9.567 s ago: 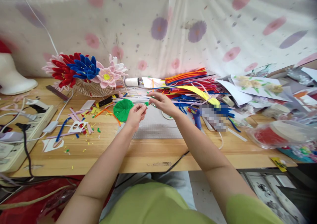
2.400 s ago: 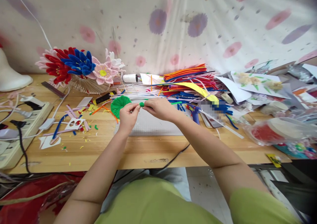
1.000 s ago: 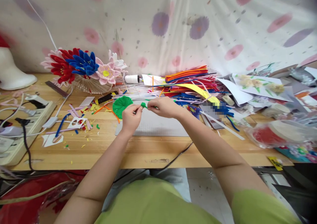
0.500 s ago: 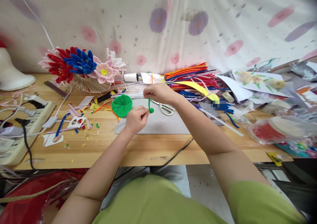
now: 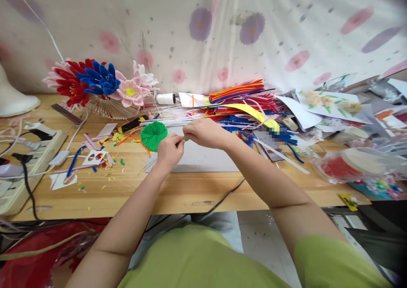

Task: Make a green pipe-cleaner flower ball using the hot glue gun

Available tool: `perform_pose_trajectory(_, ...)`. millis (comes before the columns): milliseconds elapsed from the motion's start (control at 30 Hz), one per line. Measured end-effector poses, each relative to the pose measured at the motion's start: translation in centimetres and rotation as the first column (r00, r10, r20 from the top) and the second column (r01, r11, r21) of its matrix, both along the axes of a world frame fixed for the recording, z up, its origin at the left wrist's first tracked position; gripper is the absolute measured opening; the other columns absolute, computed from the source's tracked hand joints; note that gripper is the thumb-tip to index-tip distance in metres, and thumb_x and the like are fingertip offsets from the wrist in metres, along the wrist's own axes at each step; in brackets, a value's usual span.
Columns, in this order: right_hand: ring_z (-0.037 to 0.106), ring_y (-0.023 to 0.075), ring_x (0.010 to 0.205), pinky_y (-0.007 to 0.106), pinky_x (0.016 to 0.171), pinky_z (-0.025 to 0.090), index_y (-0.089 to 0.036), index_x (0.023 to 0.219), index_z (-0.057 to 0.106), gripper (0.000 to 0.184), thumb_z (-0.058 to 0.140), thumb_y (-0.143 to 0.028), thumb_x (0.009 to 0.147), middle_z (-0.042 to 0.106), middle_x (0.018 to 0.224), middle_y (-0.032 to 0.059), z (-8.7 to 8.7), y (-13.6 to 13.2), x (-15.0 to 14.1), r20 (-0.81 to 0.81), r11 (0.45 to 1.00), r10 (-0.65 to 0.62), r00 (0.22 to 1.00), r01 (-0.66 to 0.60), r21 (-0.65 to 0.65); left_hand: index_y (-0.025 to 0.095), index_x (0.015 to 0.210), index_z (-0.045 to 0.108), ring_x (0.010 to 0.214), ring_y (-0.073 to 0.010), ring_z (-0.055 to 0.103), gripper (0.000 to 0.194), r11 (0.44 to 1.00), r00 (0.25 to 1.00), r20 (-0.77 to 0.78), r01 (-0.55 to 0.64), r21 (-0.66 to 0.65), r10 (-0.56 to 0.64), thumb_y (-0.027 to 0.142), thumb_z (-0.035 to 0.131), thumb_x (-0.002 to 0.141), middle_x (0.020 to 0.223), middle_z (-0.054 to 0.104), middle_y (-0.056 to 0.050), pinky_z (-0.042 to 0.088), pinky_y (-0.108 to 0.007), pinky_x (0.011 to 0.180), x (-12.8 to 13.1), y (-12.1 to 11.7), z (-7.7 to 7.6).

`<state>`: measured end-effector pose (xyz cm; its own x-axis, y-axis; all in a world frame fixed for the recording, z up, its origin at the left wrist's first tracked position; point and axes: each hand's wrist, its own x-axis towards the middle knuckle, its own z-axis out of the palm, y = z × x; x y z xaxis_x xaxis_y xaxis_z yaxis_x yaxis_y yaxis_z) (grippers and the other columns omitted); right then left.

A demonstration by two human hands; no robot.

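Note:
Between my two hands is a short green pipe cleaner, mostly covered by my fingers. My left hand pinches one part of it with thumb and forefinger. Close against it, my right hand is closed on the other part, its fingertips nearly meeting the left ones. Both hands are over a grey board on the wooden table. Just left of my left hand lies a round green pleated disc, like a lily pad. The scissors are hidden behind my right hand.
Fuzzy red, blue and pink flowers stand at the back left beside a white thread spool. Bundles of coloured pipe cleaners lie behind my hands. A power strip sits left, scraps of trimmings nearby, plastic-wrapped packets right.
My right hand has come down to meet my left hand. The green pipe cleaner, curled and upright between them before, is now mostly hidden. The view has shifted slightly.

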<state>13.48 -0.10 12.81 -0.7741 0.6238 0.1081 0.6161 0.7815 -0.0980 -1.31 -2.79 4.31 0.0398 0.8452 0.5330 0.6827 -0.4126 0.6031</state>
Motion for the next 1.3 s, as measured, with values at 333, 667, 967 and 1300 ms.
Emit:
perform_pose_trajectory(333, 0.045, 0.0085, 0.058, 0.021, 0.057, 0.028, -0.014, 0.077, 0.061, 0.02, 0.052, -0.031, 0.081, 0.054, 0.061, -0.0022, -2.1, 3.4, 1.2, -0.306, 0.908, -0.114, 0.945, -0.026, -0.418, 0.017, 0.063, 0.064, 0.06, -0.0114, 0.052, 0.015, 0.98, 0.931, 0.306, 0.183, 0.075, -0.198, 0.022, 0.057, 0.075, 0.061, 0.059, -0.001, 0.039, -0.023, 0.052, -0.6, -0.6, 0.3)
perform_pose_trajectory(667, 0.048, 0.0131, 0.066, 0.026, 0.058, 0.024, -0.015, 0.081, 0.063, 0.022, 0.041, -0.018, 0.084, 0.064, 0.078, 0.0068, -0.6, -0.3, 0.6, 0.022, 1.0, -0.021, 1.0, 0.021, -0.012, 0.017, 0.06, 0.067, 0.054, -0.0117, 0.049, 0.015, 0.992, 0.948, 0.315, -0.018, -0.125, 0.057, 0.022, 0.057, 0.07, 0.055, 0.057, -0.001, 0.036, -0.025, 0.053, -0.1, 0.5, -0.2)
perform_pose_trajectory(967, 0.048, 0.0096, 0.062, 0.023, 0.056, 0.029, -0.017, 0.072, 0.065, 0.012, 0.054, -0.018, 0.077, 0.063, 0.068, -0.0001, -0.1, 3.6, 0.0, 0.017, 0.964, 0.103, 0.995, -0.095, -0.247, 0.018, 0.062, 0.066, 0.06, -0.0137, 0.055, 0.018, 0.98, 0.975, -0.108, 0.188, -0.067, -0.195, 0.016, 0.052, 0.072, 0.065, 0.063, -0.004, 0.036, -0.026, 0.055, -0.8, 0.0, 0.9)
perform_pose_trajectory(1300, 0.045, 0.0067, 0.053, 0.02, 0.05, 0.036, -0.015, 0.074, 0.055, 0.016, 0.052, -0.03, 0.078, 0.052, 0.059, -0.0037, -3.2, 4.0, 1.2, -0.477, 0.652, -0.139, 0.868, -0.282, -0.704, 0.018, 0.058, 0.065, 0.05, -0.0089, 0.045, 0.015, 0.969, 0.817, 0.552, 0.239, -0.06, -0.168, 0.027, 0.062, 0.069, 0.054, 0.054, 0.0, 0.032, -0.023, 0.045, -0.5, 0.1, -0.2)
